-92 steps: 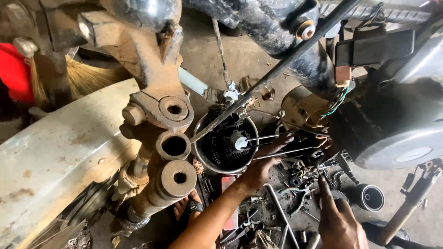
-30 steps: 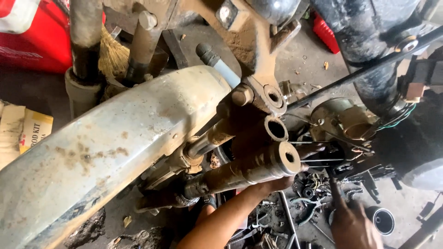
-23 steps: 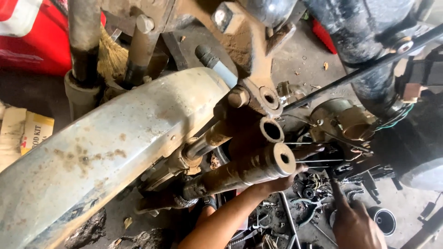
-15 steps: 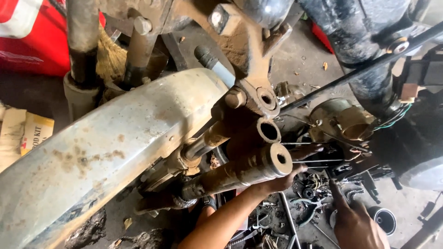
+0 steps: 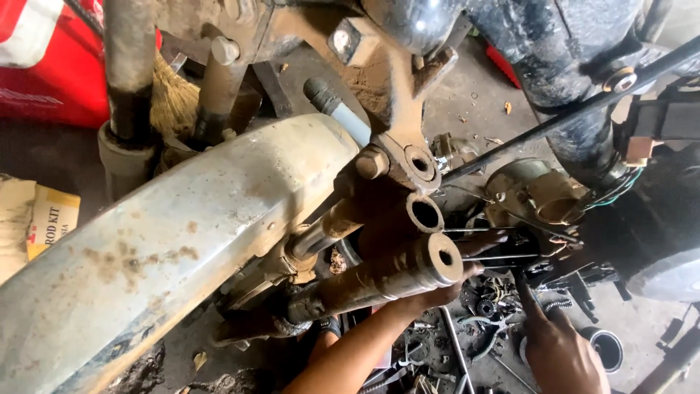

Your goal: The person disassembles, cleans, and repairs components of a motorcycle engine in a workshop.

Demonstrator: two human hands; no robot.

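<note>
Item, lower right of frame: our right hand, forefinger stretched up-left, other fingers curled, holding nothing we can see.

Item, centre: our left hand reaches up-right under the rusty tube, whose long axis runs lower-left to upper-right; fingers mostly hidden behind its open end, grip not discernible. This hand is nearer.

Item, beyond: grey fender, upper left.
</note>
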